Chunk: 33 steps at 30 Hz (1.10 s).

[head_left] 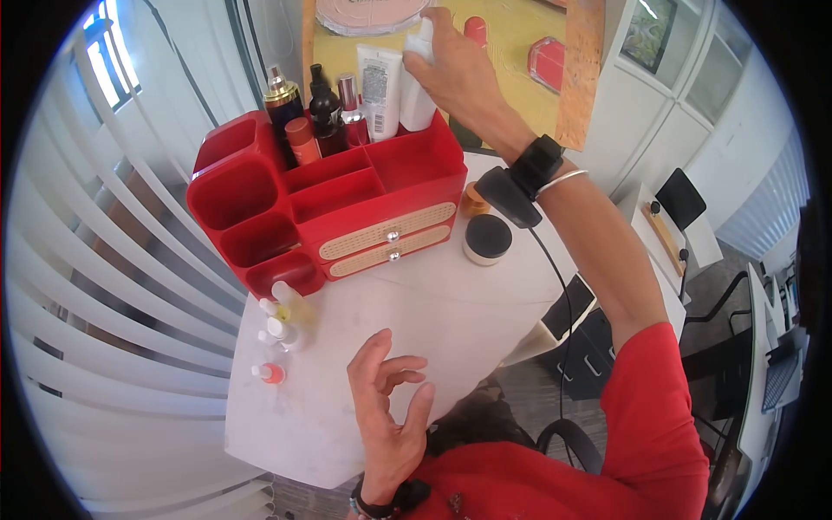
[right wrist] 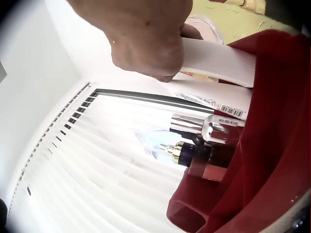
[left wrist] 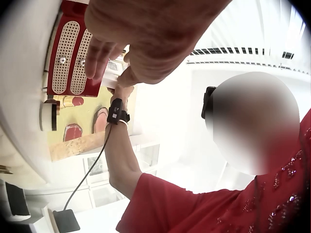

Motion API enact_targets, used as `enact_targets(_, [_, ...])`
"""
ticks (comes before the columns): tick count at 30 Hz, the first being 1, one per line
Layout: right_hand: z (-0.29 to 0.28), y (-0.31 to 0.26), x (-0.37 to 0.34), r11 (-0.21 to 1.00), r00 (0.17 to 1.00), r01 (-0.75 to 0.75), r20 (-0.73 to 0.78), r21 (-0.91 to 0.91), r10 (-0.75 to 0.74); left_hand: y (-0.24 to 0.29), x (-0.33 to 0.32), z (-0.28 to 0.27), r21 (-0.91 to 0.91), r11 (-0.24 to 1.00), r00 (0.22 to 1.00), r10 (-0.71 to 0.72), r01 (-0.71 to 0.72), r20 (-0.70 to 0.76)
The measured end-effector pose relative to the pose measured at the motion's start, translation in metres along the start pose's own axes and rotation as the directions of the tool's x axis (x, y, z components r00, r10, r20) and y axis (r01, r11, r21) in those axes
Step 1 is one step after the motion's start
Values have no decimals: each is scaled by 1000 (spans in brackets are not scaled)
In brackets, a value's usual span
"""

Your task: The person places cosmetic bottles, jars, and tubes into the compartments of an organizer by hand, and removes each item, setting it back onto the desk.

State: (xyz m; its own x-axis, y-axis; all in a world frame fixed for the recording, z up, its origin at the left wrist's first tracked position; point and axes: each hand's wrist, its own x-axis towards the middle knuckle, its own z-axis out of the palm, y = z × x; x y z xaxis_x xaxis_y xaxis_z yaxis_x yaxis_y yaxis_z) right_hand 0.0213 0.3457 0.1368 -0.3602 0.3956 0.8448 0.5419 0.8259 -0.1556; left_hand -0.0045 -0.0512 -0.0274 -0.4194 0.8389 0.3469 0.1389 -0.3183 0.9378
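Here, at the top middle, the right hand (head_left: 464, 76) grips maybe a white bottle (head_left: 415, 104) in the red box (head_left: 368, 215), the left hand (head_left: 388, 420) loosely open, empty below.

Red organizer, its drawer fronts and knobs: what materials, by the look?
Organizer: probably plastic, glossy, with highlights and rounded, molded-looking corners. Drawer fronts: tan open weave, fairly matte; cane or plastic imitation, can't tell. Knobs: metal or chromed plastic, polished, bright glints.

My right hand (head_left: 461, 76) is covering part of the white bottle (head_left: 417, 107), and the red organizer (head_left: 373, 209) hides its base. Print on the white tube (head_left: 379, 94): too small to read.
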Motion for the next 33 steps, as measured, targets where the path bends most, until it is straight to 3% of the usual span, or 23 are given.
enact_targets(6, [17,-3,-16,1000,995,-4,100,-20,6,-5,-1,-8,26,1000,1000,-6,6,-25])
enact_targets(10, [23,0,-23,1000,997,-24,76,14,23,-4,0,-13,42,999,999,-24,25,-36])
enact_targets(12, [15,10,-27,981,971,177,-177,84,-160,-4,-1,-15,44,998,997,-43,46,-69])
enact_targets(14, [-7,-9,-39,967,988,20,-155,254,20,-7,-2,-22,55,998,999,-28,30,-45])
enact_targets(16, [-37,-51,-66,958,969,102,-247,270,-33,-12,-4,-28,60,998,998,-30,34,-59])
enact_targets(18, [-53,-79,-97,926,977,126,-207,356,-53,-12,-4,-30,69,996,997,-44,48,-69])
enact_targets(20, [-62,-110,-135,908,998,-13,-56,418,40,-15,-6,-31,59,998,999,-23,24,-30])
enact_targets(22, [-57,-129,-167,895,995,-60,99,442,18,-18,-9,-33,66,998,999,-1,4,-48])
enact_targets(24, [-44,-145,-184,851,986,-46,160,523,-45,-19,-12,-35,71,997,998,24,-20,-57])
enact_targets(29, [-3,-171,-191,771,950,-42,264,636,-166,-18,-23,-46,156,986,989,83,-64,-119])
enact_targets(33, [31,-183,-188,716,910,-157,382,681,-164,-20,-32,-52,205,978,985,60,-27,-159])
